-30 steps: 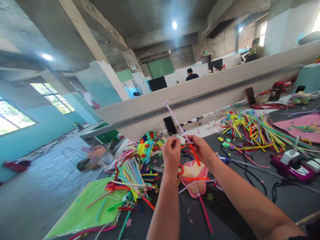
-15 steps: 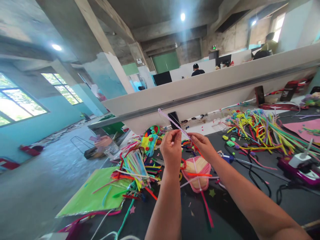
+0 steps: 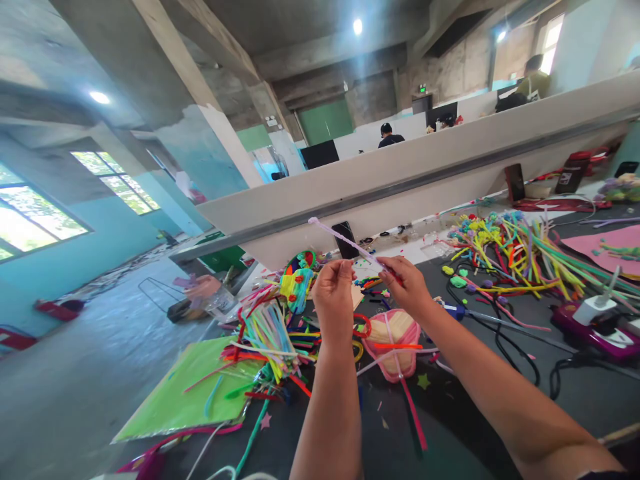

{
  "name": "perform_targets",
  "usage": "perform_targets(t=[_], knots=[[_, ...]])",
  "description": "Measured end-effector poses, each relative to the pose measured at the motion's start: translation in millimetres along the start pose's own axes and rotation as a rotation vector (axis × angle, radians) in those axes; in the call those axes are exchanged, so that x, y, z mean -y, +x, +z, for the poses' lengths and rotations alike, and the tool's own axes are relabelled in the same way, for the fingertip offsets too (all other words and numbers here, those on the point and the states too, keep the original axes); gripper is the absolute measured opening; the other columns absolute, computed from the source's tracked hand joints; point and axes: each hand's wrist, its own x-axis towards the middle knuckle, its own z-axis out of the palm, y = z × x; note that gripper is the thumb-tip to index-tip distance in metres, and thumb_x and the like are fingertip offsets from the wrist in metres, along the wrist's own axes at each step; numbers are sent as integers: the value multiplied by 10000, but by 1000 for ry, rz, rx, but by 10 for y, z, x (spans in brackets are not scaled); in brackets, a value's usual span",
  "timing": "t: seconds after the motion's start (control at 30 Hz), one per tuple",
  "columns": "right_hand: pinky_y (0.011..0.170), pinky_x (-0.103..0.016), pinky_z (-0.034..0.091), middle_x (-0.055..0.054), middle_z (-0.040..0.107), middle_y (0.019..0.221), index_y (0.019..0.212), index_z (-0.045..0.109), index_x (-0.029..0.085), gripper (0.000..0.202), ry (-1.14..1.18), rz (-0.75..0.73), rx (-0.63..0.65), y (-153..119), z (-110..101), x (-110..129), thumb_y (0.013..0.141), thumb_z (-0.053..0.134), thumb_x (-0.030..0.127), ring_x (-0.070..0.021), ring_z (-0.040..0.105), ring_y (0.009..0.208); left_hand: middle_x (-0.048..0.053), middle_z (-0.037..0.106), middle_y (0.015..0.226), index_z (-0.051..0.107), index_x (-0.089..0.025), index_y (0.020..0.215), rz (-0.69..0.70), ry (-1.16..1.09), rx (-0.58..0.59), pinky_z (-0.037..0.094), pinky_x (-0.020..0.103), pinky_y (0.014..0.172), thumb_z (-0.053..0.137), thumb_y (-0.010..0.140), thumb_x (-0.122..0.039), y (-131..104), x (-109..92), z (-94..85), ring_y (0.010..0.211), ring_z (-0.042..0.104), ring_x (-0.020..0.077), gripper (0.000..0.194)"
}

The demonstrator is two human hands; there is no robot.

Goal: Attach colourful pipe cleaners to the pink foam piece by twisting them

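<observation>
The twisted lilac strip (image 3: 345, 239) is up above the dark table (image 3: 440, 420), clamped in the fingers of the right hand (image 3: 401, 283), while the left hand (image 3: 336, 283) has its fingertips together, near the strip, and the pink-edged piece (image 3: 393, 345) lies below.

A bare concrete ceiling (image 3: 320, 50) with beams spans 12 o'clock, with glowing lights near 12 (image 3: 357, 27), at 10 (image 3: 99, 97) and between 1 and 2 o'clock (image 3: 501, 36). Paned windows at 9 (image 3: 35, 217) and between 9 and 10 o'clock (image 3: 116, 181) let daylight through a blue-and-grey wall (image 3: 117, 230). The grey floor (image 3: 90, 393) lies at 8 o'clock, the dark table (image 3: 440, 453) at 5, below a pale partition (image 3: 285, 200).
</observation>
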Motion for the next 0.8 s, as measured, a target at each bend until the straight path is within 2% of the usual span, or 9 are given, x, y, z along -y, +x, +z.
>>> perform_targets(t=[0.23,0.43,0.63,0.8], knots=[[960,-448,415,-110,635,1136,1278,577,276,392,-226,-120,-62,-3,-93,68,896,543,355,-268,533,1064,-7,587,620,624,-161,772,-48,-122,24,444,228,618,632,812,-457,36,143,9,597,549,102,298],[914,-425,449,-119,648,1084,1311,547,240,407,-420,-253,-124,-8,-115,136,911,529,310,-256,551,1003,6,599,680,604,-171,767,22,-115,71,470,248,682,596,836,-483,50,236,7,644,559,109,320],[872,-406,483,-111,664,1058,1271,570,201,380,-476,-326,-168,3,-113,128,900,551,283,-242,576,966,2,598,702,617,-168,759,87,-144,86,467,239,676,608,848,-404,69,289,-9,651,566,104,253],[875,-406,488,-113,665,1069,1272,562,194,377,-479,-313,-174,9,-126,147,901,550,261,-242,579,980,8,637,735,656,-177,843,52,-200,211,489,244,706,671,805,-336,90,311,-59,693,608,115,164]])
